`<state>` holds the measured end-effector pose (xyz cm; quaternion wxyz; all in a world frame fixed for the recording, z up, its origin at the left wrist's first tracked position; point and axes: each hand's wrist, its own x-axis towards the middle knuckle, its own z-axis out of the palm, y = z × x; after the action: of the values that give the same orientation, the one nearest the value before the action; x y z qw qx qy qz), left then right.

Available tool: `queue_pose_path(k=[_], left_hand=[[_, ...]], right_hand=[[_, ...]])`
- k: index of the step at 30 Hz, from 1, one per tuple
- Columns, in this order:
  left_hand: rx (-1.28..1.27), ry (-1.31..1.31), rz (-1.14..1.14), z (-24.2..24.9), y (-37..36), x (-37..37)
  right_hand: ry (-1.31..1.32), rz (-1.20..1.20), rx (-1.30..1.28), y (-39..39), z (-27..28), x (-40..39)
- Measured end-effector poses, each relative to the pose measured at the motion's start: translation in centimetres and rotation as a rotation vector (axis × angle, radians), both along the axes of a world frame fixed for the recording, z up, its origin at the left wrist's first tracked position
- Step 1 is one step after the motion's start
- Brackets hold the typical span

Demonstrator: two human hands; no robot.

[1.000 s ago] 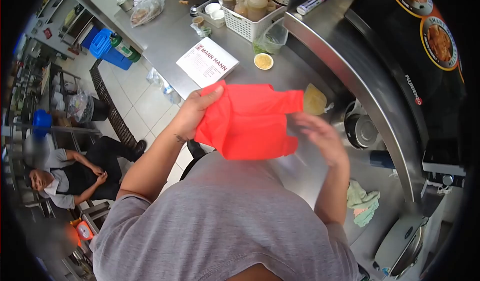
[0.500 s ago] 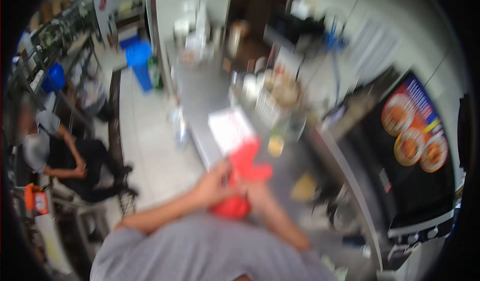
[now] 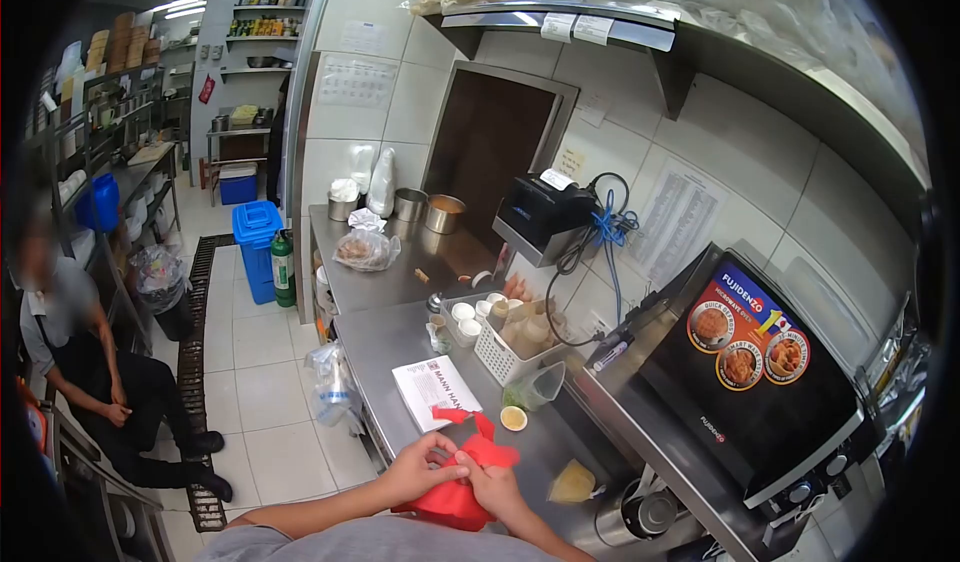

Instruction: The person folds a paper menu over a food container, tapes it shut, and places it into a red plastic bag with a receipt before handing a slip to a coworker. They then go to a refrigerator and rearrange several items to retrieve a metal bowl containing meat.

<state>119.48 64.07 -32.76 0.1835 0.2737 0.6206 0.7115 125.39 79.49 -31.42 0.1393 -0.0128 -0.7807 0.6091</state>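
A red cloth-like bag (image 3: 448, 507) is gathered between my two hands, close to my body at the steel counter's front edge. My left hand (image 3: 422, 467) pinches the bag's upper part with bent fingers. Right beside it, my right hand (image 3: 495, 487) is closed around the same red material, thumb near the left fingertips. Loose red strips stick up past my fingers. What the bag contains, if anything, is hidden. Just beyond it lies a white box (image 3: 420, 382) with dark print, and one red strip overlaps its near edge in view.
A white basket (image 3: 505, 357) of bottles, a small yellow-filled cup (image 3: 513, 419) and a yellow packet (image 3: 573, 482) are on the steel counter (image 3: 385, 327). A black microwave (image 3: 745, 382) stands at right. At left, a person (image 3: 90, 362) sits beside the walkway.
The view has tilted upward and become sharp, showing the overhead shelf. My hands and the red bag now appear lower in the picture. Both hands still hold the bag.
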Motion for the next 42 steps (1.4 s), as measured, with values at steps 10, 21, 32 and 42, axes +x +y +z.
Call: queue_pose_path(k=[10, 21, 32, 42], left_hand=[[-0.047, 0.000, -0.073, -0.7, 0.7, 0.6], [-0.051, 0.061, 0.245, -4.3, -5.6, -5.9], [-0.441, 0.775, 0.452, 6.5, -3.8, -0.2], [-0.079, -0.331, -0.075, 7.0, -3.5, -1.0]], right_hand=[[-0.065, 0.003, -0.186, 0.2, 0.9, 1.7], [0.297, -0.312, 0.346, 4.9, -0.1, 0.6], [0.302, -0.071, 0.176, -0.2, 2.4, -0.5], [0.221, -0.264, 0.791, 4.8, 0.9, -1.3]])
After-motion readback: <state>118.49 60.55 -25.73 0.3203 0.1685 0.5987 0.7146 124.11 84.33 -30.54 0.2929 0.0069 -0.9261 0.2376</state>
